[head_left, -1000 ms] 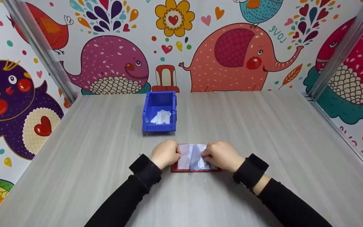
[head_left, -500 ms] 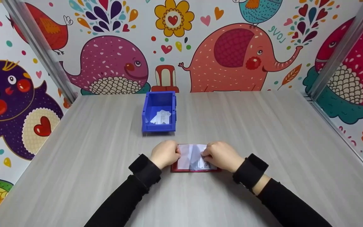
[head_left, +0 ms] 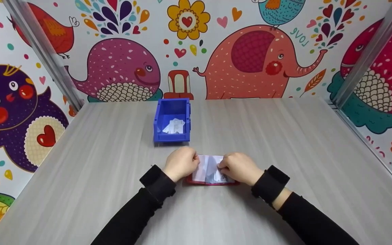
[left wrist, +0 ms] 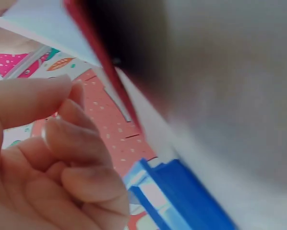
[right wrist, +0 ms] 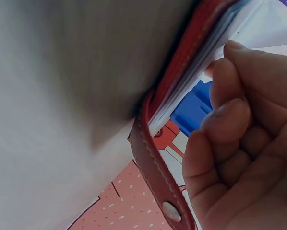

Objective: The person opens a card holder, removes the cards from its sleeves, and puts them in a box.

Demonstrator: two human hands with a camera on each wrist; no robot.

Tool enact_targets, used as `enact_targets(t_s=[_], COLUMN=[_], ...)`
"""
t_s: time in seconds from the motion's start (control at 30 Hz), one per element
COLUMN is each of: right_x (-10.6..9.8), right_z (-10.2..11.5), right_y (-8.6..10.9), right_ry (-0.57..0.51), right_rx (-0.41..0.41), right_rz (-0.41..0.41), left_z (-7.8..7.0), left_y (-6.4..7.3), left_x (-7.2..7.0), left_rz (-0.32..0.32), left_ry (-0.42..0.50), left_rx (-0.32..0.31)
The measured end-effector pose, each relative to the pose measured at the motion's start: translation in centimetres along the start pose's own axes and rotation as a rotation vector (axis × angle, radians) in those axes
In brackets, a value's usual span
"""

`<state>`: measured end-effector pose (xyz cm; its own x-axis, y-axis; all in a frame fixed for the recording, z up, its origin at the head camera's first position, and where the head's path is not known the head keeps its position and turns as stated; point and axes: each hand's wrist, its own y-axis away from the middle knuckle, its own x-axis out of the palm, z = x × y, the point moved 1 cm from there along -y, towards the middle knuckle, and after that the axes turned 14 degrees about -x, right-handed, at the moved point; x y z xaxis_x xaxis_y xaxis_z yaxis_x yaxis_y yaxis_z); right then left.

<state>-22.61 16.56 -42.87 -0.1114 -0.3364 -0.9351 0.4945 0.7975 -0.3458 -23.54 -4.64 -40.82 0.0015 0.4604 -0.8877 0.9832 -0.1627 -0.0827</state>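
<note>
A small red card holder (head_left: 189,181) with clear plastic sleeves lies spread flat on the table. My right hand (head_left: 239,167) pinches a clear sleeve (head_left: 213,170) near the middle of the holder; in the right wrist view its thumb tip meets the sleeve (right wrist: 256,33). A strap with a metal snap (right wrist: 171,211) hangs off the red cover (right wrist: 186,50). At the left edge, my left hand (head_left: 181,164) has curled fingers, thumb and index tips together. In the left wrist view no sheet shows between those fingertips (left wrist: 69,86), close to the cover's edge (left wrist: 98,50); I cannot tell whether they grip a sleeve.
Behind the holder, slightly left, stands a blue bin (head_left: 172,137) with several white cards (head_left: 175,126) inside. Wood-grain tabletop (head_left: 271,132) surrounds both. Cartoon-printed walls (head_left: 185,44) and metal posts (head_left: 43,51) bound the table at the back and sides.
My left hand has shifted slightly right and away from me, over the left sleeve's edge. The holder's left front edge has risen a little. My right hand stays where it was.
</note>
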Motion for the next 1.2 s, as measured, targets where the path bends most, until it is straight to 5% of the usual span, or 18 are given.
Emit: enact_targets(t_s=[0.17, 0.53, 1.2], right_x=[-0.1, -0.1, 0.1], right_z=[0.0, 0.0, -0.1], right_y=[0.1, 0.1, 0.1], right_ry=[-0.001, -0.017, -0.013], right_rx=[-0.017, -0.01, -0.017], right_rz=[-0.016, -0.014, -0.021], left_z=[-1.2, -3.2, -3.1], left_y=[0.4, 1.0, 1.4], left_x=[-0.2, 0.3, 0.8], left_rz=[-0.021, 0.036, 0.061], left_ry=[0.039, 0.023, -0.021], left_rx=[0.081, 0.164, 0.13])
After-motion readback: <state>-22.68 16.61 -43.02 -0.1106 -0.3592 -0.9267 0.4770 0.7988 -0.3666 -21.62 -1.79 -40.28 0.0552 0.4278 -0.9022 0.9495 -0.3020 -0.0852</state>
